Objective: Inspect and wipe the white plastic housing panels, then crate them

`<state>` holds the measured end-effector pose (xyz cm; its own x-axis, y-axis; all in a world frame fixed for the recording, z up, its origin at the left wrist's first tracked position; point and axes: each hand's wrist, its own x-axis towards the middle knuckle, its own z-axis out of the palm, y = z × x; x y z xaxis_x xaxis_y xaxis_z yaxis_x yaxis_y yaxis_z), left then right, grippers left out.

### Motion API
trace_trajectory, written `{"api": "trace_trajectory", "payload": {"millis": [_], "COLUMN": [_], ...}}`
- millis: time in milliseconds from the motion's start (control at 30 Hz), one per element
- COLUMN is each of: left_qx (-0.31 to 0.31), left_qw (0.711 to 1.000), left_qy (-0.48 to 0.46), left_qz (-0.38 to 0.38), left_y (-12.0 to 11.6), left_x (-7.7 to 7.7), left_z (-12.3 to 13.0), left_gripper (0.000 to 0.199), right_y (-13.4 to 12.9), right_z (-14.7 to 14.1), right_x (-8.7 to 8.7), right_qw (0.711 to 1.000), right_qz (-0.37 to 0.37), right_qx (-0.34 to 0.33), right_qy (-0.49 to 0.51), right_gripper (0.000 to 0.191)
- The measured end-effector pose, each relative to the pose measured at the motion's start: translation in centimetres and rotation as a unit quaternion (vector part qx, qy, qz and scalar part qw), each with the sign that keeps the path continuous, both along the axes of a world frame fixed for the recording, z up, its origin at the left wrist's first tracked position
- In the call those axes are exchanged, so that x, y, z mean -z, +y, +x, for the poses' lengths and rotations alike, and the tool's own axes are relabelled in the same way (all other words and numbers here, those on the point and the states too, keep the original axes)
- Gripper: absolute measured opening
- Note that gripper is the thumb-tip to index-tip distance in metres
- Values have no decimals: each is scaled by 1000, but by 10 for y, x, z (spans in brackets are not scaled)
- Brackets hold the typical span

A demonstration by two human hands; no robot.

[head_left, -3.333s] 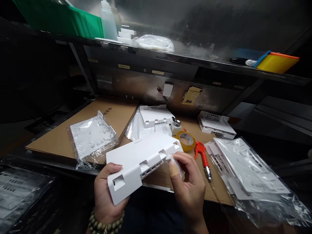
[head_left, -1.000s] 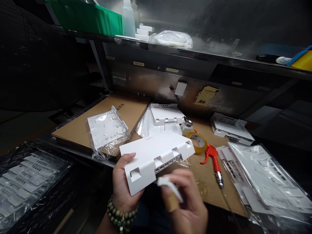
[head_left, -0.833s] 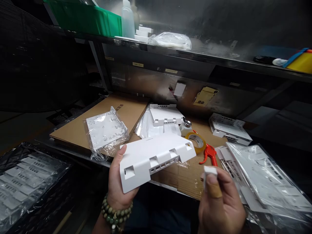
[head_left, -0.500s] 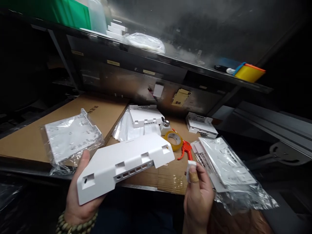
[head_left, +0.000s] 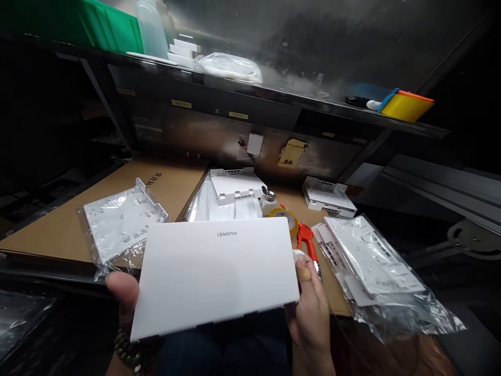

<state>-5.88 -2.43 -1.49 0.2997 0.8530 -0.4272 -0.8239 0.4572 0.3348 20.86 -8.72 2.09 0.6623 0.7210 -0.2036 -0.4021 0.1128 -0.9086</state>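
A white plastic housing cover (head_left: pixel 215 282) faces me with its broad smooth side, and its HUAWEI lettering appears upside down. My left hand (head_left: pixel 124 295) grips the cover's left end, thumb at the edge and the other fingers hidden behind. At the right end, my right hand (head_left: pixel 309 305) is closed on a small white wipe (head_left: pixel 299 254), close against the cover's edge; I cannot tell whether it also bears the cover's weight. Just beyond that hand lies a red air blow gun (head_left: pixel 307 239), beside a roll of yellow tape (head_left: pixel 290 218) partly hidden by the cover.
Bagged white housings lie left (head_left: pixel 121 219) and right (head_left: pixel 376 261). Behind stand a white housing (head_left: pixel 237 188), a metal-topped dispenser bottle (head_left: pixel 269 201) and another housing (head_left: pixel 329 198). Cardboard (head_left: pixel 172 180) covers the bench. Above runs a shelf (head_left: pixel 282 96) holding a green bin (head_left: pixel 102 26).
The cover has been turned from showing its slotted port edge to showing its broad lettered face. My right hand has moved left with the wipe, up to the cover's right edge.
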Motion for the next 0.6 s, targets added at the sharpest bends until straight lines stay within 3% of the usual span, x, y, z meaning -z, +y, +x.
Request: {"api": "trace_trajectory", "payload": {"millis": [133,300,433,533,600], "left_qx": [-24,0,15,34,24], "left_qw": [998,993,997,982,974], "left_qy": [31,56,68,176,215], "left_qz": [-54,-105,-25,63,67], "left_y": [3,0,0,6,10], "left_x": [3,-20,-46,-58,-59], "left_z": [-2,6,25,35,36], "left_gripper": [75,66,68,35,23], "right_y": [-1,-2,-3,-3,-4], "right_z": [-1,-1,2,9,16], "right_x": [1,-3,5,17,22], "right_qw": [1000,1000,1000,998,992], "right_qz": [-20,-18,9,28,38], "right_qx": [12,12,-11,1,0], "right_qy": [13,18,-2,-60,-122], "right_gripper": [50,51,52,47,42]}}
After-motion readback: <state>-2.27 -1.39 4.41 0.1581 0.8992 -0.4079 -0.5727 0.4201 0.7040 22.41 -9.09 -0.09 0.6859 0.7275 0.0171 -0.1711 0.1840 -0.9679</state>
